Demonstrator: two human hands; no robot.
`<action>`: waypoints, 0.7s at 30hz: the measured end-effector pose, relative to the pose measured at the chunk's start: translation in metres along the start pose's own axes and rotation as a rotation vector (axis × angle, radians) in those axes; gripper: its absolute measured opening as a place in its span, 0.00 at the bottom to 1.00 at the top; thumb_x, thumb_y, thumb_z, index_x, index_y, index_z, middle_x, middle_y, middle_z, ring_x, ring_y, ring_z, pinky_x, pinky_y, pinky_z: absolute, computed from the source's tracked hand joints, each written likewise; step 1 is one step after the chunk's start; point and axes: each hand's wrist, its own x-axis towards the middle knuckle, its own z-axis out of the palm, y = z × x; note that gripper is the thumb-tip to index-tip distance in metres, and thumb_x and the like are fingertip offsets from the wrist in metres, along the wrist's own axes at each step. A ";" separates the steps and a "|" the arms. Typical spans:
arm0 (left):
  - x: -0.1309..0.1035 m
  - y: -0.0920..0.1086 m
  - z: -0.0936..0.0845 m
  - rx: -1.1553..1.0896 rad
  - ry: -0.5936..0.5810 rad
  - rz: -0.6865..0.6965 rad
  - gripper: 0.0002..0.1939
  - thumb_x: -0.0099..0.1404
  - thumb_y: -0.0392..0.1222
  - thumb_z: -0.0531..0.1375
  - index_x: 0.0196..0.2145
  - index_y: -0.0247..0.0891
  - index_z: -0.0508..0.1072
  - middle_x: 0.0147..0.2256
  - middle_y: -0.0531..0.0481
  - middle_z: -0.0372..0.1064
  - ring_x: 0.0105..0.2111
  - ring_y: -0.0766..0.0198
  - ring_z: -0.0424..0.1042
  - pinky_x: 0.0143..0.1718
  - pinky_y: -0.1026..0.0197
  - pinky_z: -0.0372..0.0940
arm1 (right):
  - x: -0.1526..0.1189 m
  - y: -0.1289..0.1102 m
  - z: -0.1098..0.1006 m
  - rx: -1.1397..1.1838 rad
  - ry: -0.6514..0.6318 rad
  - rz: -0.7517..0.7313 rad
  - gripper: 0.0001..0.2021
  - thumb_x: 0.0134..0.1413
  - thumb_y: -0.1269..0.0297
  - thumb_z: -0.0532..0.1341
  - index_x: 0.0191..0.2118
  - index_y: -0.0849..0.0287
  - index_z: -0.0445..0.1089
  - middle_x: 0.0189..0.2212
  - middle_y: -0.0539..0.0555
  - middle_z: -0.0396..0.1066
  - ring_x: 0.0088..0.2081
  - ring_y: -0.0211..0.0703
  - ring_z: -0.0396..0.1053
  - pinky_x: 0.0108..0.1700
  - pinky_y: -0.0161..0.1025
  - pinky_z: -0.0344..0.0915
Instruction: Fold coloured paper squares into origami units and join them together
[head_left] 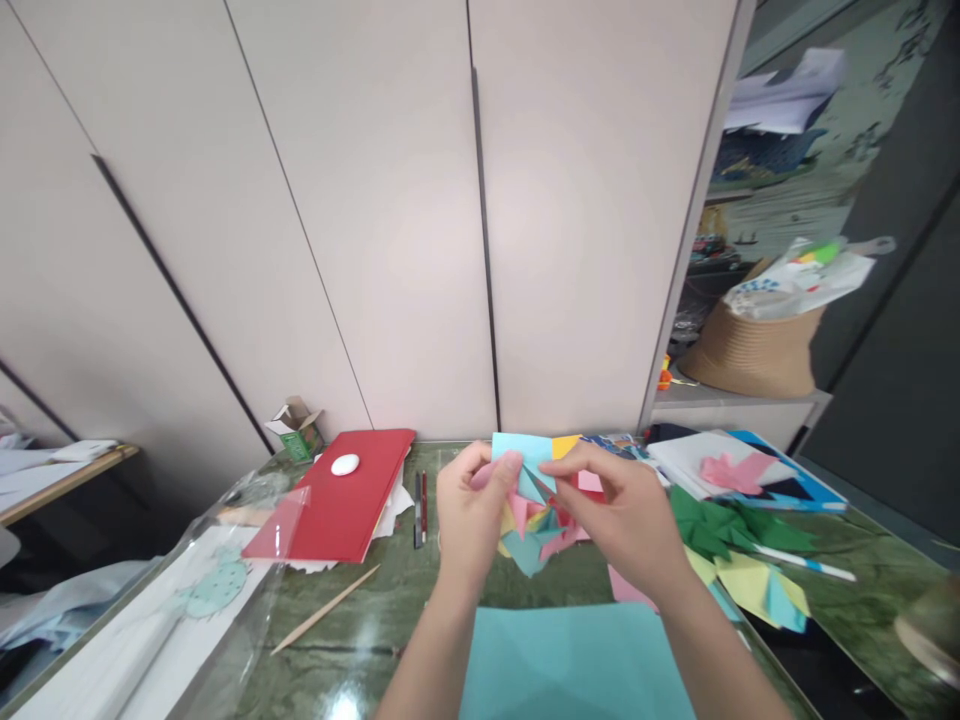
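Note:
A light blue folded paper (pixel 525 452) is pinched between my two hands above the green marbled table (pixel 352 650). My left hand (pixel 474 505) grips its left side, thumb in front. My right hand (pixel 626 505) holds its lower right part between thumb and fingers. Below and behind it are folded pieces of pink, yellow and teal paper (pixel 531 548), partly hidden by the hands; whether they touch the held piece is unclear. A large light blue sheet (pixel 574 665) lies under my forearms.
At left lie a red folder (pixel 345 505) with a white oval object (pixel 345 464), a pointed wooden stick (pixel 326 608), pens (pixel 421 510) and clear plastic over a drawing. Green paper pieces (pixel 724 520), a white pen (pixel 806 563) and yellow folded paper (pixel 750 585) are at right.

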 end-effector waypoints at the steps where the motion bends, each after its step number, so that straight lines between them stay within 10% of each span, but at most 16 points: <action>1: 0.000 0.001 0.000 0.015 0.013 0.016 0.15 0.58 0.47 0.61 0.21 0.35 0.66 0.20 0.57 0.60 0.22 0.71 0.59 0.25 0.68 0.56 | 0.000 0.000 0.000 -0.010 0.000 -0.017 0.06 0.49 0.71 0.59 0.29 0.56 0.73 0.26 0.49 0.74 0.30 0.41 0.72 0.34 0.38 0.66; 9: 0.006 0.006 0.001 -0.021 0.043 0.029 0.11 0.57 0.42 0.62 0.37 0.40 0.66 0.32 0.55 0.63 0.32 0.67 0.65 0.33 0.67 0.61 | 0.001 0.002 0.001 -0.033 0.025 -0.044 0.08 0.49 0.73 0.58 0.30 0.55 0.73 0.27 0.48 0.73 0.30 0.39 0.71 0.33 0.36 0.65; 21: 0.004 0.019 -0.007 0.180 -0.032 0.026 0.08 0.56 0.43 0.62 0.30 0.38 0.69 0.26 0.54 0.66 0.28 0.67 0.65 0.30 0.66 0.60 | 0.002 0.005 -0.009 -0.147 0.033 -0.188 0.08 0.52 0.73 0.58 0.31 0.54 0.72 0.24 0.47 0.70 0.29 0.38 0.67 0.34 0.37 0.61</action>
